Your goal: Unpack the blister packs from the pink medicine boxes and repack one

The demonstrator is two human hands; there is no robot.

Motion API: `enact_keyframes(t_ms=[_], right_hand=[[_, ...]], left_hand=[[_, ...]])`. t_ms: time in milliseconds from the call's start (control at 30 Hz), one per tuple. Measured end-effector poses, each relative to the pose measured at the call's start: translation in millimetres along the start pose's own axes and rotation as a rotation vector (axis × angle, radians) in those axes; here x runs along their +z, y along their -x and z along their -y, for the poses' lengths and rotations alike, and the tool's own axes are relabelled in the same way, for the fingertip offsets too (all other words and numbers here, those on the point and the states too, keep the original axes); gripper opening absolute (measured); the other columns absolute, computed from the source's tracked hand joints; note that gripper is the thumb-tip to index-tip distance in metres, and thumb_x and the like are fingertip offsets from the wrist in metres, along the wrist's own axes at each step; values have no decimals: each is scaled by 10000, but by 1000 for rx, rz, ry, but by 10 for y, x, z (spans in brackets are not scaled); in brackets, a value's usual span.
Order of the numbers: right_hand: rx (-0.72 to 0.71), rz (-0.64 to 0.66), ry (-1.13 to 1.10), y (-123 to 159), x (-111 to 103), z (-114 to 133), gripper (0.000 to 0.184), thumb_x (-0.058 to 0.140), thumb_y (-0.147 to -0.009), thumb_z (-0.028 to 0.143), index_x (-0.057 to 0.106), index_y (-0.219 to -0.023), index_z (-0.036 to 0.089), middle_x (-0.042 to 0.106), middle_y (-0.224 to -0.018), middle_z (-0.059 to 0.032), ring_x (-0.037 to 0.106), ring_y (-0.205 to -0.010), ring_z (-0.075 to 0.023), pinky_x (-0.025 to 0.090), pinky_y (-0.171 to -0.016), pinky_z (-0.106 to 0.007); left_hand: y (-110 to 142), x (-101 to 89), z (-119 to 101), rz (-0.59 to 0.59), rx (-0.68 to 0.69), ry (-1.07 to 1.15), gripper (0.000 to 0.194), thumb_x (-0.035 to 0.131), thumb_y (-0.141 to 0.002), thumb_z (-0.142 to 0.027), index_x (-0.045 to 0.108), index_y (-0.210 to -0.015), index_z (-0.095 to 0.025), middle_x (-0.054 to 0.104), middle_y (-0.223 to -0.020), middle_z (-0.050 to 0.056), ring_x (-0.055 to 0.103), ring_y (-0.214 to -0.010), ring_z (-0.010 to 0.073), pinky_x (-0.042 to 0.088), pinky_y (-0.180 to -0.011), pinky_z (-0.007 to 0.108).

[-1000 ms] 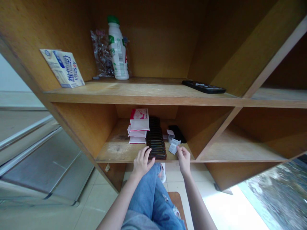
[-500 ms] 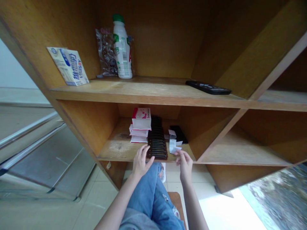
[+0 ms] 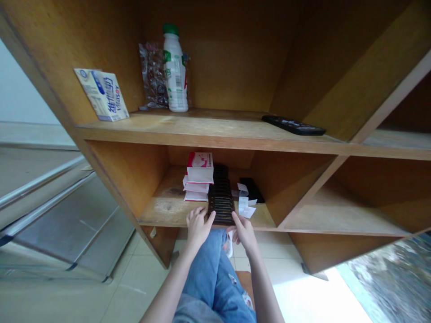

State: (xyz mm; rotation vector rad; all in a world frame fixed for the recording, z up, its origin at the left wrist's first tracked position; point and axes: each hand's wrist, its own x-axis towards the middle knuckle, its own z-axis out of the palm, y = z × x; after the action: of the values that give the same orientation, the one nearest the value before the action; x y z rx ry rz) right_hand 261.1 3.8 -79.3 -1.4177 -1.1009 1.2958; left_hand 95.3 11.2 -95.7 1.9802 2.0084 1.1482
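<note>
A row of dark slim items (image 3: 221, 206) lies at the frame's lower centre. The left hand (image 3: 198, 225) and right hand (image 3: 245, 231) flank its near end, fingers bent; whether they grip it cannot be told. Pink-and-white cartons (image 3: 200, 174) are stacked just left, a folded paper strip (image 3: 243, 204) just right.

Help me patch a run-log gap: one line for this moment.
dark row: lower shelf; left hand: at row's front left; right hand: at row's front right; white paper: right of row

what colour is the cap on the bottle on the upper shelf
The cap is green, seen best in the head view.
</note>
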Motion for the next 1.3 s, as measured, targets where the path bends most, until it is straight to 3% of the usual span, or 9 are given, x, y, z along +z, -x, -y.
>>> enact_keyframes(t_ms=[133, 267, 433, 533, 767, 1000, 1300], right_hand=[[75, 1, 3, -16, -2, 48, 596, 587, -761, 571, 467, -1170, 154, 647, -498, -23, 486, -260, -156, 277, -230, -211], [108, 43, -49, 21, -10, 46, 515, 575, -773, 553, 473, -1093, 163, 625, -469, -18, 486, -274, -159, 292, -249, -212], [136, 35, -173, 107, 11, 11, 449, 597, -748, 548, 483, -997, 192, 606, -459, -4, 489, -295, -151, 329, -281, -220], [115, 18, -193, 152, 28, 28, 505, 618, -715, 575, 463, -1013, 198, 607, -471, -2, 499, -309, -159, 335, -290, -232], [-40, 13, -210, 59, 33, 162, 624, 600, -691, 612, 440, -1096, 164, 618, -484, 4, 526, -356, -147, 353, -368, -214], [-178, 79, -218, -67, -17, 77, 615, 589, -749, 553, 391, -1201, 184, 666, -602, -16, 545, -419, -138, 360, -395, -217], [-186, 165, -161, -238, -66, 35, 727, 597, -727, 594, 299, -1281, 230, 667, -715, -5, 602, -511, -140, 463, -412, -216]], left_hand=[[-20, 6, -33, 43, -39, 83, 357, 460, -854, -453, 697, -942, -200, 679, -1035, 109, 574, -997, 290, 414, -893, 498], [-18, -29, -102, 54, -108, 280, 332, 483, -837, -427, 670, -928, -169, 679, -1005, 126, 603, -969, 282, 446, -885, 476], [29, -102, -235, 253, -409, 741, 350, 511, -811, -433, 563, -1012, -151, 688, -999, 123, 660, -877, 232, 528, -630, 326], [41, -151, -286, 268, -513, 935, 359, 563, -777, -433, 525, -1013, -164, 689, -1031, 109, 668, -884, 210, 515, -586, 264], [-137, -127, -185, 262, -415, 1041, 401, 611, -740, -450, 530, -1028, -183, 673, -1103, 101, 653, -957, 213, 517, -687, 280], [-311, -85, -78, 397, -317, 1131, 480, 666, -722, -395, 506, -1123, -185, 663, -1125, 109, 679, -806, 175, 528, -662, 279], [-480, -81, 58, 459, -239, 1172, 550, 736, -669, -340, 443, -1107, -185, 682, -1037, 88, 666, -681, 125, 492, -606, 223]])
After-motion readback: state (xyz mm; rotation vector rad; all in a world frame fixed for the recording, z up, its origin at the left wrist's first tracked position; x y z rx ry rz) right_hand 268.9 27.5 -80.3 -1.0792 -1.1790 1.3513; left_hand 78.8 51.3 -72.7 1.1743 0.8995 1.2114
